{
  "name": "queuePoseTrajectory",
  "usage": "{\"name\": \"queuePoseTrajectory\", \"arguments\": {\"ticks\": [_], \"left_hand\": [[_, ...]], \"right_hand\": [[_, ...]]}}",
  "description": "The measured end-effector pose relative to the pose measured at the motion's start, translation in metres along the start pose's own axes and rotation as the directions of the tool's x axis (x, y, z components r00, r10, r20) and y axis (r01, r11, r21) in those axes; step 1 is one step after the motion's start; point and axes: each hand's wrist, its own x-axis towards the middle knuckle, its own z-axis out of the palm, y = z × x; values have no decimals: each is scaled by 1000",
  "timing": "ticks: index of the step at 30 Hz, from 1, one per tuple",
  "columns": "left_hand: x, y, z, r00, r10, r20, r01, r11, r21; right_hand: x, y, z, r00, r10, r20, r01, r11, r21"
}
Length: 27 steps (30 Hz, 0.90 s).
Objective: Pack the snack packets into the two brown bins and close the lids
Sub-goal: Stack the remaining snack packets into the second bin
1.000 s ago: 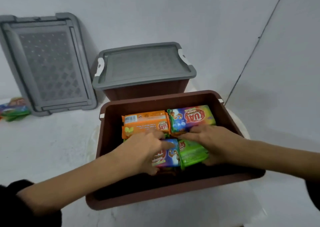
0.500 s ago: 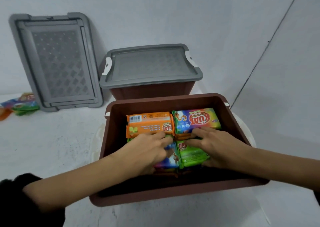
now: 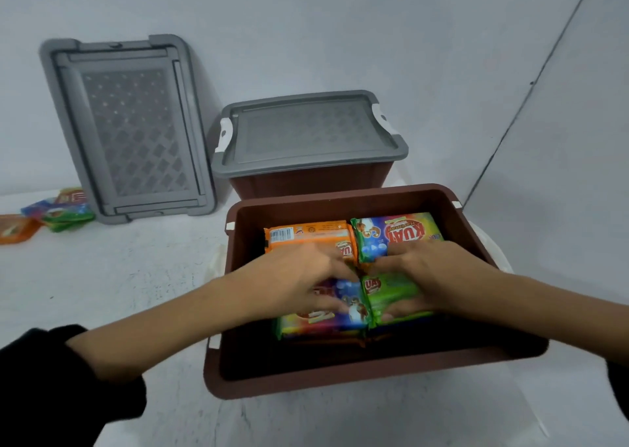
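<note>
Since half a second ago both hands have slid a little toward the far row, so the fingertips now sit on the seam between the 2 rows, and more of the loose packets at the left edge has come into view.

Head view: the left hand (image 3: 299,276) grips the purple packet (image 3: 323,320), fingers curled over its far edge and thumb on top. The right hand (image 3: 439,273) clamps the green packet (image 3: 391,293) the same way. Both packets lie in the near row of the open bin (image 3: 340,382), touching side by side. Behind them lie the orange packet (image 3: 306,233) and the rainbow packet (image 3: 401,233).

All 4 lie flat with their long axes running left to right across the bin. The rainbow packet's print reads upside down from the wearer's side.

To seat the pair well, I would press both down together and draw them snug against the far row, keeping them level so the leaning lid (image 3: 129,130) can sit flush later.

The closed bin (image 3: 306,181) stands behind. The loose packets (image 3: 58,208) wait on the bench (image 3: 102,276).
</note>
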Motion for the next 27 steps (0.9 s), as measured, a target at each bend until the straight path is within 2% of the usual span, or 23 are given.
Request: {"name": "queuePoseTrajectory", "arguments": {"ticks": [4, 7, 10, 13, 17, 22, 27], "left_hand": [[-24, -23, -30, 970, -85, -228, 64, 993, -97], [-58, -51, -44, 928, -201, -313, 161, 976, -149], [-106, -81, -49, 847, -369, -384, 277, 921, -274], [-160, -113, -46, 731, -531, -428, 402, 843, -358], [-235, -158, -31, 566, -720, -401, 567, 693, -445], [-312, -209, -3, 316, -897, -308, 706, 439, -556], [-347, -259, 49, 113, -994, -6, 863, 101, -495]], "right_hand": [[15, -11, -33, 982, -36, -184, 47, 998, 52], [40, -30, -60, 942, -109, -316, 145, 985, 92], [79, -58, -85, 900, -205, -384, 260, 961, 96], [125, -93, -103, 867, -294, -402, 348, 935, 68], [193, -144, -120, 824, -365, -434, 436, 897, 75], [294, -213, -123, 827, -417, -377, 488, 865, 114], [384, -270, -98, 878, -385, -284, 440, 883, 162]]}}
